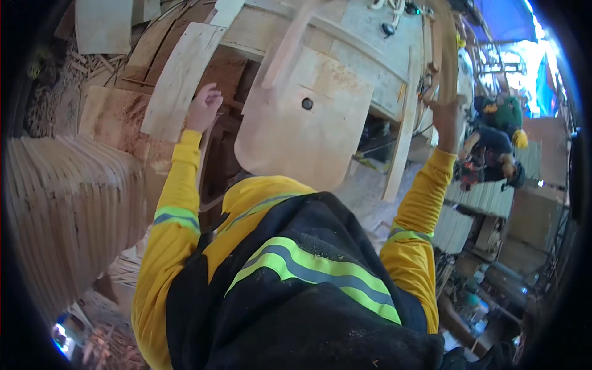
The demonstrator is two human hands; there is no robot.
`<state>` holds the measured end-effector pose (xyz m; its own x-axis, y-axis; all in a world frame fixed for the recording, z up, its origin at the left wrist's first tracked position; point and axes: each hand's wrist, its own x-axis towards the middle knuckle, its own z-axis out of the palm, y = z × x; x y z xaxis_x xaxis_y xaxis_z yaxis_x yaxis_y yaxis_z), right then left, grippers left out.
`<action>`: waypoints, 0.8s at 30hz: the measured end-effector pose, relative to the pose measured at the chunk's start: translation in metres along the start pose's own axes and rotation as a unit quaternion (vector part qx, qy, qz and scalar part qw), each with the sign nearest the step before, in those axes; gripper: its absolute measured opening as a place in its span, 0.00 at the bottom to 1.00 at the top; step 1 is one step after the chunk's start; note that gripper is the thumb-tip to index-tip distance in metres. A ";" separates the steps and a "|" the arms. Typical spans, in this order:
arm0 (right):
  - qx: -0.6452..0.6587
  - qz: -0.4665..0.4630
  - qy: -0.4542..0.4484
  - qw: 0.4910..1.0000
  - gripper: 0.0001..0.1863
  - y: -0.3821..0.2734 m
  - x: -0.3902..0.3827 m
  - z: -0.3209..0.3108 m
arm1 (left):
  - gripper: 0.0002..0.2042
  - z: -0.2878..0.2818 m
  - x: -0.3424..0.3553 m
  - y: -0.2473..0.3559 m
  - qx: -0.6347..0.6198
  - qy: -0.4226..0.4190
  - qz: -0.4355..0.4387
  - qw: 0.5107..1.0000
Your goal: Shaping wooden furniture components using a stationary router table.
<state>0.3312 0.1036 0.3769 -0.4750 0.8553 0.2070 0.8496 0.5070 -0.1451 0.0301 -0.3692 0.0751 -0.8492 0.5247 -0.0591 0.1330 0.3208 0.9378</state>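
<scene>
My left hand [203, 108] hangs with loosely bent fingers and nothing visible in them, between a pale board [176, 80] and a light plywood panel [308, 135]. The panel has rounded corners and a dark round spot [307, 103]. A blurred wooden strip [287, 43] lies across its upper part. My right hand [447, 114] is at the upper right, closed around the lower end of a long, blurred wooden board [447, 46]. A narrow pale rail [401, 148] runs beside the panel's right side, just left of that hand.
Stacked curved plywood pieces [74, 216] stand at the left, with sawdust [123, 123] and offcuts [92, 65] above. Cables and small fittings [388, 28] lie on the far bench surface. Two co-workers [493, 154] [498, 112] are at the right among board stacks [481, 197].
</scene>
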 end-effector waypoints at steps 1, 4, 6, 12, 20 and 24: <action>-0.039 -0.004 0.005 0.999 0.37 -0.016 -0.012 -0.005 | 0.25 0.001 0.014 0.000 -0.019 -0.010 0.013 1.000; -0.024 0.002 0.015 1.000 0.34 -0.043 -0.042 -0.018 | 0.28 0.020 0.063 -0.010 0.030 -0.015 0.040 0.999; 0.005 -0.018 0.012 1.000 0.34 -0.041 -0.063 -0.014 | 0.33 0.042 0.092 -0.024 0.085 -0.023 0.035 0.995; 0.040 0.030 -0.035 0.998 0.32 -0.059 -0.104 -0.003 | 0.45 0.099 0.085 -0.055 0.174 -0.041 -0.077 0.981; 0.069 0.026 -0.010 0.997 0.30 -0.048 -0.120 -0.001 | 0.38 0.094 0.083 -0.061 0.127 -0.076 -0.179 0.973; 0.150 -0.001 -0.004 0.989 0.28 -0.021 -0.133 -0.003 | 0.38 0.085 0.052 -0.051 0.105 0.009 -0.155 0.982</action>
<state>0.3769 -0.0209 0.3553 -0.4788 0.8547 0.2005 0.7432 0.5162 -0.4257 0.0226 -0.2907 -0.0052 -0.8739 0.3629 -0.3234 -0.0323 0.6204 0.7836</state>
